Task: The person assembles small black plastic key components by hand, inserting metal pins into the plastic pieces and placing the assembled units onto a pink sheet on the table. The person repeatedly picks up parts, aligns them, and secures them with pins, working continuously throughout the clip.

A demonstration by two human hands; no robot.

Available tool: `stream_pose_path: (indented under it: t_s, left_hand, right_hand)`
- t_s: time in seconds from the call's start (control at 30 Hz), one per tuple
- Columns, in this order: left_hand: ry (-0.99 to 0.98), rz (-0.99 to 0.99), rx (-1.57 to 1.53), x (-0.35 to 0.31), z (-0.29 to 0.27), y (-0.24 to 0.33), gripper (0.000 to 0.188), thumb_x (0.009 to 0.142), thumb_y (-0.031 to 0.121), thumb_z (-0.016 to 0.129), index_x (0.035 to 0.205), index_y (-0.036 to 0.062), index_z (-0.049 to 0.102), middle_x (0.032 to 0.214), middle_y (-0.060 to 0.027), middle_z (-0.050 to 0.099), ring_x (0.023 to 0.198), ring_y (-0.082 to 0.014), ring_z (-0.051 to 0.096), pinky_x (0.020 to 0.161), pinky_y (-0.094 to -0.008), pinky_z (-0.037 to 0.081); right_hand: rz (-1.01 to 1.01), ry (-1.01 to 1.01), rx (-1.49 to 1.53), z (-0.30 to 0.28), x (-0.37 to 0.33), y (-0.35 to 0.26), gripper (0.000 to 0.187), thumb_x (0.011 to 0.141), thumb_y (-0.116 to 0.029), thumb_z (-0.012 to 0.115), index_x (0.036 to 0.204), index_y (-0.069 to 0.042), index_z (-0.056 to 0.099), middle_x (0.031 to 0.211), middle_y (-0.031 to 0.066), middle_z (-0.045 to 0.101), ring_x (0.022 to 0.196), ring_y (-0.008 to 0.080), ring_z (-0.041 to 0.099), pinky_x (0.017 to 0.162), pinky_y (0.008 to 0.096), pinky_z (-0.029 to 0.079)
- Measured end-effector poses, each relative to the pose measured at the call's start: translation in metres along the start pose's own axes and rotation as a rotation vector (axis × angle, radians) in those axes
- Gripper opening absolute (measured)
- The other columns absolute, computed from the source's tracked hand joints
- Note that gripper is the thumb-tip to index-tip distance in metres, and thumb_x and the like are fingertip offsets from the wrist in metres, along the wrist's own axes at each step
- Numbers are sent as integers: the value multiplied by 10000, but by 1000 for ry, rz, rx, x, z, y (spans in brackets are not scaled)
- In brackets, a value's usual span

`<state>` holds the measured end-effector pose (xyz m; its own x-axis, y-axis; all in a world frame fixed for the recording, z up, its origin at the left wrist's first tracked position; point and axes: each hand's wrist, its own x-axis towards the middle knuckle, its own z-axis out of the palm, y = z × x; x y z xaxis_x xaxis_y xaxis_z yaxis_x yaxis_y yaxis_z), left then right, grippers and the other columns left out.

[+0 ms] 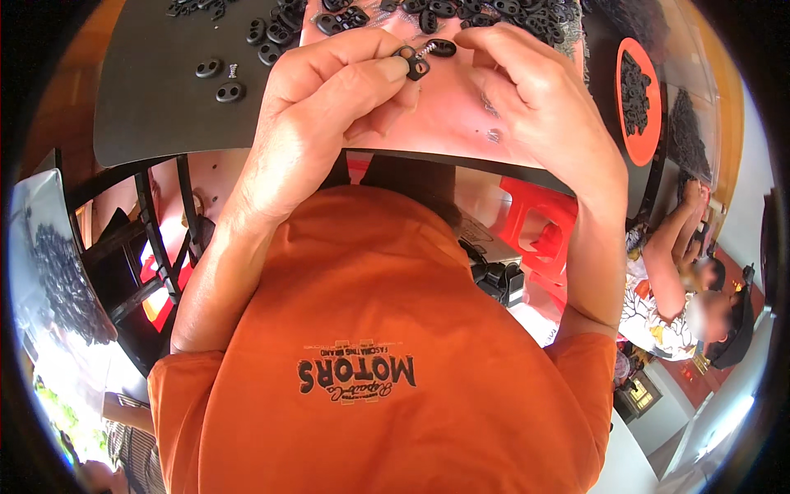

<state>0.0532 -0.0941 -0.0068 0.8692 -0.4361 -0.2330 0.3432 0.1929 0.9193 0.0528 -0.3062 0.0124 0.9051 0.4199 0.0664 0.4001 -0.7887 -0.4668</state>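
Our left hand (341, 82) pinches a small black piece (418, 69) | our right hand (539, 86) curls half-open by a black oval (443, 48); we can't tell if it grips

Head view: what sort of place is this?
Likely a small hand-assembly workshop, though it could be a home room used as one: loose black two-holed parts and tiny springs on the table, an orange tray of small black pieces.

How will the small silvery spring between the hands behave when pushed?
The spring looks coiled, so it would probably compress and rebound. Being tiny and thin-wired, it is likely light. Its narrow round shape suggests it might roll.
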Motion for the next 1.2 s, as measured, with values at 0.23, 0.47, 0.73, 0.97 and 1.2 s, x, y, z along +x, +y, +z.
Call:
stream_pose_path:
  t_s: [0.23,0.47,0.73,0.97,1.2]
  left_hand:
    - [-30,32,21,3,-3,-3,214,889,202,490,825,24,590,695,11,538,580,-41,417,508,-188,286]
    - [30,16,0,2,3,1,215,885,202,487,809,29,588,691,9,531,572,-43,410,499,-193,274]
    - [66,0,17,3,4,2,208,878,191,482,810,26,590,678,7,531,561,-44,413,486,-198,258]
    - [48,21,30,3,5,-2,209,882,186,485,838,18,602,688,8,540,559,-41,417,484,-193,270]
    - [-214,38,-88,1,-6,-7,197,942,118,496,973,-40,609,805,-8,578,662,-45,469,587,-187,375]
  right_hand:
    - [-136,-228,-248,-14,18,-12,69,842,-20,563,867,37,535,794,104,501,648,238,544,587,347,468]
    - [-65,-31,-14,-10,20,-5,73,807,-10,563,831,35,511,828,153,503,722,343,564,636,410,466]
    - [-1,-90,-75,-6,23,-16,141,799,-52,586,814,37,478,812,173,504,720,353,556,655,425,455]
    - [-46,18,98,1,13,2,178,780,15,580,947,51,530,862,194,550,758,331,581,670,388,462]
    - [288,166,895,6,4,-3,122,873,-26,620,977,35,606,795,31,606,629,59,534,556,197,422]
